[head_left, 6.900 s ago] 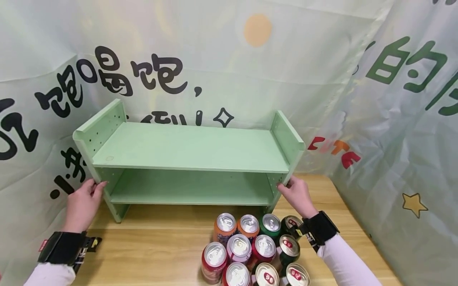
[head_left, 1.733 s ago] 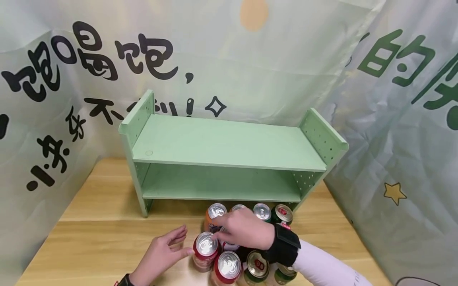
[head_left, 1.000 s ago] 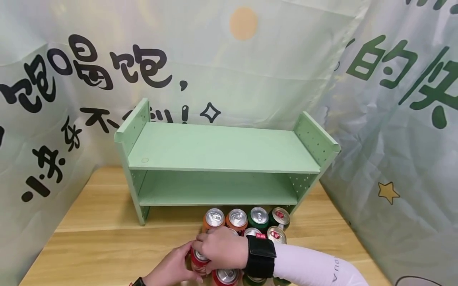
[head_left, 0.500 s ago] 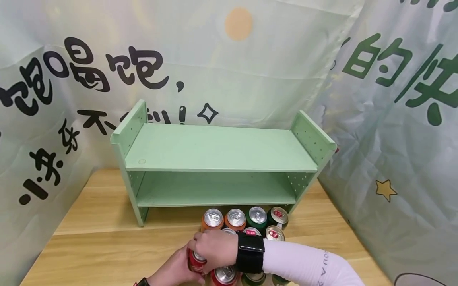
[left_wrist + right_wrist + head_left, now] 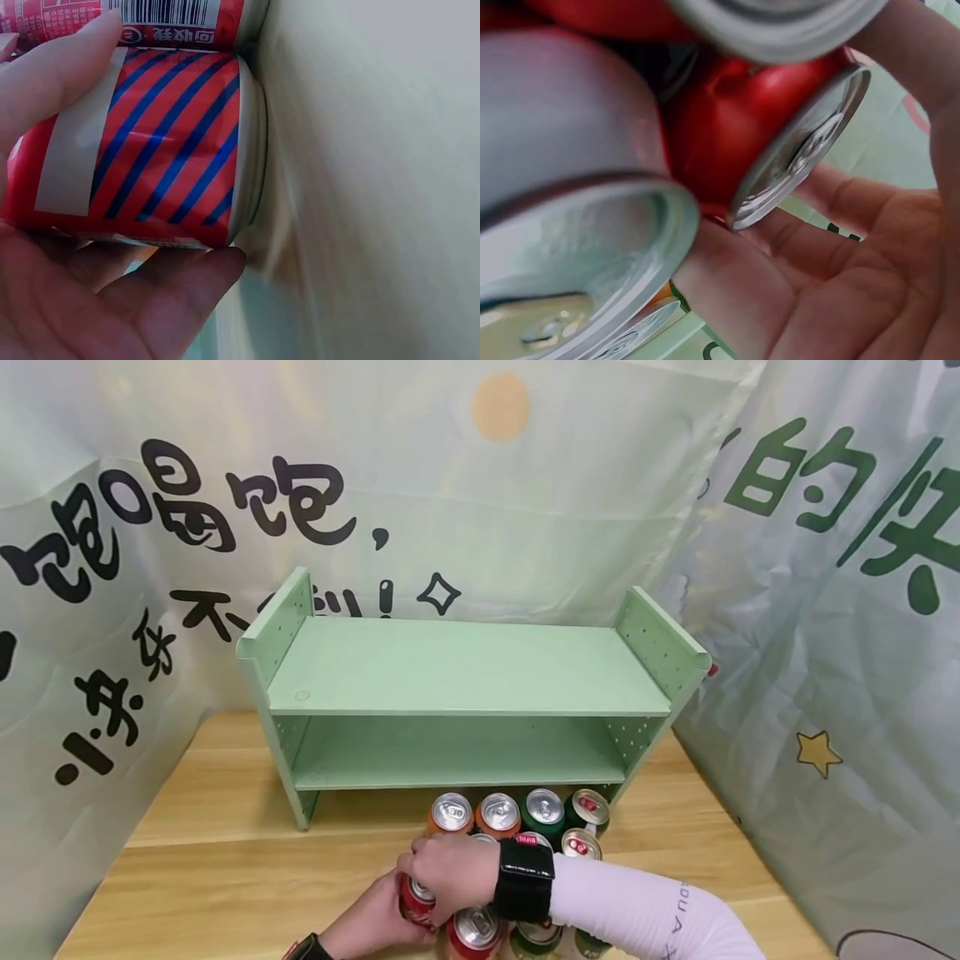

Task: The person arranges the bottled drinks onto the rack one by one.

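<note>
A red soda can (image 5: 416,902) stands at the left side of a cluster of cans, between my two hands. My left hand (image 5: 371,914) grips it from the left; in the left wrist view the thumb lies along one side of the blue-striped red can (image 5: 169,142) and the fingers along the other, near its base. My right hand (image 5: 459,870) comes over from the right, its fingers curled round the top of the same can (image 5: 735,127). The right hand hides some cans behind it. Another red can (image 5: 476,931) stands in front of it.
A pale green two-tier shelf (image 5: 465,668) stands behind the cans on the wooden table (image 5: 225,877). At its front edge are orange cans (image 5: 452,814), a green can (image 5: 543,812) and a dark can (image 5: 588,810). A printed cloth (image 5: 570,485) hangs behind.
Earlier both hands held the shelf's sides, and the shelf has since shifted. Then the hands came to the cans and closed round the red can. In the last half second they barely moved.
</note>
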Action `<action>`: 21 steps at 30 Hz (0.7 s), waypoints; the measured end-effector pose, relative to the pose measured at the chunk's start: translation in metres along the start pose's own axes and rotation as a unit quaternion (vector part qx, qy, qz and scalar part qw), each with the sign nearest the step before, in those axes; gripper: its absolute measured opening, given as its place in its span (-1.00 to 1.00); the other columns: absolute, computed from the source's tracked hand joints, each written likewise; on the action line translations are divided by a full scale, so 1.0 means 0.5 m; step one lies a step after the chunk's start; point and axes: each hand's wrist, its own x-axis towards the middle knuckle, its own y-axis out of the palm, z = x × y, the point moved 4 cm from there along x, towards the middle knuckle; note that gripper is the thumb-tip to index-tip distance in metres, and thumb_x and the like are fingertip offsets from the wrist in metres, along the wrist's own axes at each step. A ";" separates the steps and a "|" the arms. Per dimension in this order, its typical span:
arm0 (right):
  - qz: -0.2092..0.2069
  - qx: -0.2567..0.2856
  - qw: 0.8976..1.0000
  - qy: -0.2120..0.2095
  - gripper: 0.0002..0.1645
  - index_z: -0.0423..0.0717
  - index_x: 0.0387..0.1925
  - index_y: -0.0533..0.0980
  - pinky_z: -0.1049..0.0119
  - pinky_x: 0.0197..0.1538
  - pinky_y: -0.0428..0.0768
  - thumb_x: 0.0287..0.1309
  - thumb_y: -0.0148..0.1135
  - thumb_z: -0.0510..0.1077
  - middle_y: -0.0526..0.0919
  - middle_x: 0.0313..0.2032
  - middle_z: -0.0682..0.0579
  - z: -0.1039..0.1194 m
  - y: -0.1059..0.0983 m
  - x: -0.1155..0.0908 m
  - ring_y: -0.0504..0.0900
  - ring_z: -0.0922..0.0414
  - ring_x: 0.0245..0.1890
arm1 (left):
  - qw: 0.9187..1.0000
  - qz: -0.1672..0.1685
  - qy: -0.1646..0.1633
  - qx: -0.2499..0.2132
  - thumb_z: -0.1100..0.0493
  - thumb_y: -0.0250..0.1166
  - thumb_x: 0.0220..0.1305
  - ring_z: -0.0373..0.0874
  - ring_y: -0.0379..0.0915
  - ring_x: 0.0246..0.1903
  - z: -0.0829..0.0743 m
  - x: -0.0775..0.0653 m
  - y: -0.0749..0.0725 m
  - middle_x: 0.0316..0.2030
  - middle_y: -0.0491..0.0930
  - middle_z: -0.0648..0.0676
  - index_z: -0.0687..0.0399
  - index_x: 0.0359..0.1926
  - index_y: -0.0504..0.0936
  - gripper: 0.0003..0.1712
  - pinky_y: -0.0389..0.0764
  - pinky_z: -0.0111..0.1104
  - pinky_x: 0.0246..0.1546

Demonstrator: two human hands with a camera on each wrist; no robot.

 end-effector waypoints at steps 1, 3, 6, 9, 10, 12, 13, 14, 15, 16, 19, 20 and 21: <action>0.002 0.000 1.000 0.001 -0.41 0.16 -0.14 0.49 0.56 -0.49 0.39 -0.31 0.55 0.07 0.45 -0.37 0.27 -0.002 0.000 0.000 0.41 0.39 -0.41 | 1.000 -0.001 0.000 0.003 0.10 0.56 -0.21 -0.37 0.47 -0.16 0.000 0.002 0.001 -0.11 0.57 -0.02 0.11 0.04 0.42 -0.26 0.54 -0.44 -0.11; 0.005 0.002 1.000 -0.001 -0.41 0.16 -0.15 0.50 0.56 -0.49 0.39 -0.32 0.55 0.07 0.45 -0.37 0.27 -0.004 -0.002 -0.001 0.41 0.40 -0.41 | 1.000 -0.008 0.001 0.020 0.07 0.58 -0.23 -0.37 0.48 -0.16 -0.001 0.005 0.001 -0.12 0.58 -0.03 0.10 0.02 0.44 -0.26 0.55 -0.43 -0.12; 0.008 0.007 1.000 -0.006 -0.40 0.17 -0.13 0.51 0.56 -0.49 0.39 -0.32 0.56 0.08 0.46 -0.36 0.28 -0.005 -0.004 -0.002 0.41 0.41 -0.39 | 0.998 -0.023 -0.002 0.059 -0.02 0.60 -0.30 -0.40 0.48 -0.21 -0.002 0.005 -0.002 -0.17 0.60 -0.10 0.04 -0.02 0.48 -0.25 0.56 -0.43 -0.17; 0.007 0.012 1.000 -0.009 -0.39 0.17 -0.12 0.51 0.57 -0.49 0.39 -0.32 0.56 0.09 0.47 -0.36 0.28 -0.003 -0.009 -0.002 0.41 0.41 -0.39 | 0.995 -0.034 -0.007 0.089 -0.10 0.60 -0.34 -0.41 0.47 -0.24 -0.007 0.002 -0.007 -0.21 0.60 -0.15 0.00 -0.05 0.50 -0.24 0.56 -0.43 -0.21; 0.006 0.014 1.000 -0.011 -0.38 0.16 -0.11 0.52 0.58 -0.48 0.39 -0.32 0.56 0.09 0.48 -0.35 0.28 -0.002 -0.011 -0.003 0.41 0.42 -0.39 | 0.995 -0.038 -0.009 0.095 -0.11 0.60 -0.34 -0.42 0.47 -0.25 -0.009 0.001 -0.009 -0.21 0.59 -0.16 -0.01 -0.05 0.50 -0.24 0.56 -0.43 -0.22; 0.001 0.013 1.000 -0.016 -0.38 0.15 -0.11 0.52 0.60 -0.47 0.39 -0.32 0.56 0.09 0.48 -0.35 0.28 0.000 -0.015 -0.003 0.41 0.42 -0.38 | 0.994 -0.044 -0.012 0.103 -0.13 0.60 -0.35 -0.41 0.47 -0.24 -0.015 -0.003 -0.014 -0.20 0.59 -0.14 0.00 -0.03 0.50 -0.21 0.56 -0.43 -0.21; 0.000 0.013 1.000 -0.018 -0.38 0.15 -0.11 0.52 0.61 -0.46 0.39 -0.32 0.56 0.09 0.48 -0.34 0.28 0.001 -0.017 -0.003 0.41 0.42 -0.38 | 0.993 -0.048 -0.012 0.105 -0.12 0.60 -0.36 -0.40 0.48 -0.23 -0.018 -0.005 -0.017 -0.19 0.60 -0.12 0.01 -0.03 0.50 -0.20 0.57 -0.43 -0.21; -0.001 0.014 1.000 -0.019 -0.38 0.14 -0.11 0.52 0.61 -0.46 0.38 -0.31 0.56 0.09 0.48 -0.33 0.28 0.002 -0.020 -0.003 0.42 0.42 -0.37 | 0.993 -0.051 -0.012 0.109 -0.12 0.60 -0.36 -0.39 0.48 -0.23 -0.022 -0.007 -0.019 -0.18 0.59 -0.11 0.03 -0.02 0.49 -0.19 0.57 -0.42 -0.21; -0.002 0.013 1.000 -0.019 -0.37 0.15 -0.10 0.52 0.62 -0.45 0.39 -0.32 0.56 0.10 0.48 -0.32 0.28 0.002 -0.022 -0.004 0.42 0.43 -0.37 | 0.993 -0.052 -0.015 0.107 -0.11 0.60 -0.36 -0.39 0.48 -0.22 -0.025 -0.008 -0.021 -0.17 0.60 -0.10 0.03 0.00 0.49 -0.18 0.57 -0.43 -0.20; -0.001 0.017 1.000 -0.019 -0.37 0.15 -0.10 0.52 0.62 -0.45 0.39 -0.32 0.57 0.10 0.49 -0.32 0.27 0.002 -0.025 -0.004 0.42 0.43 -0.36 | 0.992 -0.054 -0.014 0.109 -0.10 0.61 -0.37 -0.38 0.48 -0.22 -0.029 -0.009 -0.023 -0.16 0.60 -0.08 0.05 0.00 0.49 -0.17 0.57 -0.42 -0.20; 0.001 0.031 0.999 -0.015 -0.35 0.16 -0.09 0.52 0.62 -0.43 0.40 -0.34 0.58 0.08 0.49 -0.29 0.26 0.000 -0.034 -0.008 0.43 0.42 -0.35 | 0.990 -0.065 -0.012 0.124 -0.13 0.61 -0.39 -0.37 0.49 -0.22 -0.043 -0.010 -0.029 -0.16 0.61 -0.06 0.09 0.02 0.49 -0.13 0.57 -0.42 -0.20; -0.001 0.037 0.999 -0.014 -0.35 0.16 -0.10 0.52 0.62 -0.42 0.40 -0.35 0.58 0.08 0.50 -0.28 0.26 -0.002 -0.038 -0.010 0.44 0.42 -0.34 | 0.989 -0.070 -0.011 0.132 -0.14 0.61 -0.39 -0.36 0.49 -0.21 -0.049 -0.009 -0.031 -0.15 0.61 -0.05 0.10 0.02 0.49 -0.11 0.57 -0.42 -0.20; -0.003 0.042 0.999 -0.013 -0.36 0.16 -0.11 0.52 0.62 -0.41 0.40 -0.35 0.58 0.06 0.50 -0.28 0.26 -0.003 -0.042 -0.011 0.44 0.42 -0.35 | 0.987 -0.075 -0.009 0.139 -0.16 0.61 -0.40 -0.35 0.50 -0.21 -0.054 -0.009 -0.033 -0.15 0.62 -0.05 0.11 0.03 0.50 -0.09 0.57 -0.41 -0.20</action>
